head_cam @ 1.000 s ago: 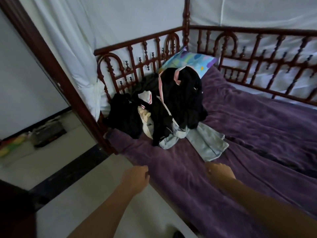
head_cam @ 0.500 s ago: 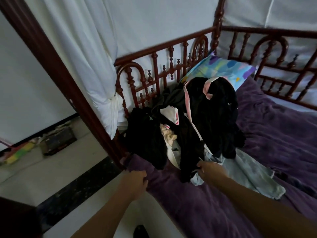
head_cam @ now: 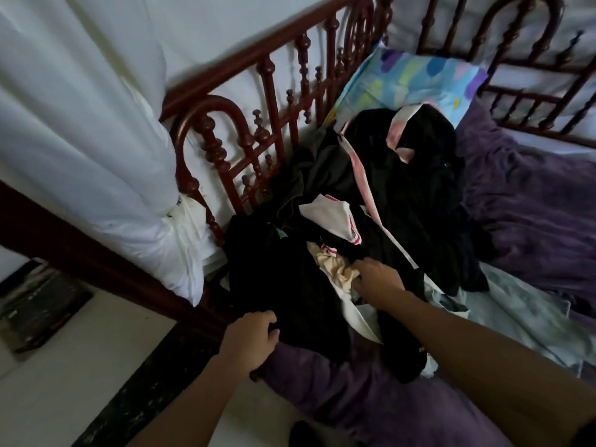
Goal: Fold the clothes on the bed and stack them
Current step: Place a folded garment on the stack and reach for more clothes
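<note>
Choosing a first piece at centre frame, the left hand (head_cam: 250, 340) gripped the black garment (head_cam: 283, 285) with curled fingers and the right hand (head_cam: 379, 283) pinched cream cloth (head_cam: 335, 271); next, I reckoned, one needed pulling free.

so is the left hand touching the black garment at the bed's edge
Touching. The head view shows the left hand with fingers curled over the near edge of the black garment.

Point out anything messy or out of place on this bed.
The clothes lie in an unfolded, tangled heap against the wooden rail, partly over the pillow; the left hand grips a black garment at its edge.
</note>
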`<state>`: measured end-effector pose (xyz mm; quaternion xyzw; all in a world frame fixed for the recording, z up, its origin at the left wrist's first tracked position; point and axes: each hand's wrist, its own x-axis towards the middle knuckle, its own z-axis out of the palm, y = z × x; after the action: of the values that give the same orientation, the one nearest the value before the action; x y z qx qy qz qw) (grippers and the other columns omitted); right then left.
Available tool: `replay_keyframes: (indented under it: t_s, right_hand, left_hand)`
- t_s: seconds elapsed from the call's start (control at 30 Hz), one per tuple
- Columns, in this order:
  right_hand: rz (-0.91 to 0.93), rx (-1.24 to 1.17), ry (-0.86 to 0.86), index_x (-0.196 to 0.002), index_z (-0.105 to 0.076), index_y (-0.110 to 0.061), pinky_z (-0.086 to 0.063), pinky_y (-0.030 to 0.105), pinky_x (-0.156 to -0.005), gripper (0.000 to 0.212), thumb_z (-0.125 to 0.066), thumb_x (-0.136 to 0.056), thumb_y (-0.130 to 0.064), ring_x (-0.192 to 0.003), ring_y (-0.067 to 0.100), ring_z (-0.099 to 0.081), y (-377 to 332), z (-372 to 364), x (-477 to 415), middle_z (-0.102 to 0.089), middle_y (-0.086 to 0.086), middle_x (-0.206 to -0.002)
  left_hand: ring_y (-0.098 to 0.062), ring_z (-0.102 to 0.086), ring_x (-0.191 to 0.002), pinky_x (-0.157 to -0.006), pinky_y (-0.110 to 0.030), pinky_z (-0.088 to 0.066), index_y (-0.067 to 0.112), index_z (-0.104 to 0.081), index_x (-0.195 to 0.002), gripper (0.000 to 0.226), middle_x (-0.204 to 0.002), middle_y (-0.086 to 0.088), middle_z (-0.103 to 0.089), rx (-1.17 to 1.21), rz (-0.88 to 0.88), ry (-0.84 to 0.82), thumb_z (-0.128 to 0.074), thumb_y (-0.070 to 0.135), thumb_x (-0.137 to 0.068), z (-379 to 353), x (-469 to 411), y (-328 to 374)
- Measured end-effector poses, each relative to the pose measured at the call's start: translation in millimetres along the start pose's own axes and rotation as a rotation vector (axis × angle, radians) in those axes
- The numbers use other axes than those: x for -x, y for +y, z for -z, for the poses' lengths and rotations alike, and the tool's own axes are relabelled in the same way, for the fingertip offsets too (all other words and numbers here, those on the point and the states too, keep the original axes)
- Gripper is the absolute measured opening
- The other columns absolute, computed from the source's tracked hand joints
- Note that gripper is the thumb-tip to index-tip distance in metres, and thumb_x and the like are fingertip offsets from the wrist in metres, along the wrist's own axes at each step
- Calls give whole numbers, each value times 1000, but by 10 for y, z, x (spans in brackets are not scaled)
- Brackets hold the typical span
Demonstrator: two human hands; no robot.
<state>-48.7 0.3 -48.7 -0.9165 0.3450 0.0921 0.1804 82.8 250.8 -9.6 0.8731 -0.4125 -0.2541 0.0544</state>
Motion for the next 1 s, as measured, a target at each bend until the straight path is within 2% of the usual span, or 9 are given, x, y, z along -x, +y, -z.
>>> replay_keyframes:
  t_s: [0.13,0.3,0.43,0.5,0.6,0.73,0.87,0.93,1.0]
  right_hand:
    - [-20,1,101,-124,-54,-15,-49,40,-85,39,-55,-87,-25,-116,29,-53,-122,140,-906,-54,8,-125]
    - [-28,81,101,-147,-29,-15,-45,41,-92,70,-63,-87,-23,-130,30,-40,-176,152,-1883,-39,12,-145]
    - [111,39,264,-106,-67,-12,-48,38,-63,26,-57,-83,-8,-99,35,-55,-30,2,-1967,-63,13,-98]
    - [225,-11,396,-86,-70,-12,-48,36,-53,17,-55,-77,-14,-84,34,-57,210,-99,-1688,-61,11,-83]
    - [305,39,328,-77,-65,-17,-49,38,-59,18,-48,-77,-24,-81,30,-56,853,-380,-1048,-58,5,-81]
    - [36,190,83,-62,-64,-19,-53,45,-52,15,-50,-63,-16,-70,34,-61,1689,-604,-450,-58,5,-71]
    - [-142,18,209,-89,-72,-17,-52,42,-70,27,-50,-77,-27,-88,34,-63,1684,-472,-576,-65,7,-95]
    - [-105,-96,285,-112,-66,-17,-51,42,-77,50,-50,-80,-50,-100,32,-61,1382,-386,-763,-63,6,-110]
    - [-64,-139,188,-135,-51,-21,-46,45,-91,78,-60,-71,-65,-119,29,-50,1049,-397,-900,-54,6,-133]
  left_hand:
    - [-11,-61,-100,-84,-26,-48,26,-54,-127,35,-108,5,-64,53,20,-57,-51,39,-95,-35,-280,-136]
    - [-8,-62,-95,-83,-23,-49,27,-55,-126,34,-104,7,-63,95,79,-62,-52,38,-94,37,-576,-326]
    - [-10,-61,-91,-80,-25,-50,25,-56,-124,32,-95,7,-60,75,97,-102,-52,37,-94,154,-1034,-287]
    - [-11,-61,-82,-76,-29,-52,24,-57,-122,30,-85,9,-58,70,77,-126,-52,35,-95,202,-1311,-182]
    - [-11,-59,-73,-68,-29,-50,23,-56,-125,31,-84,7,-60,70,31,-193,-51,34,-96,258,-1723,9]
    - [-19,-60,-91,-77,-34,-51,21,-53,-126,31,-106,-2,-60,7,-36,-210,-50,31,-97,267,-2204,332]
    - [-26,-51,-114,-88,-42,-49,24,-40,-136,55,-127,-5,-46,-68,-158,-109,-62,26,-86,79,-2571,571]
    - [-28,-42,-122,-93,-42,-46,28,-27,-146,80,-136,-6,-36,-138,-213,-116,-69,21,-78,-23,-2719,676]
    - [-29,-38,-124,-98,-41,-42,29,-35,-144,78,-143,-7,-31,-237,-269,-112,-70,17,-75,-102,-2845,780]
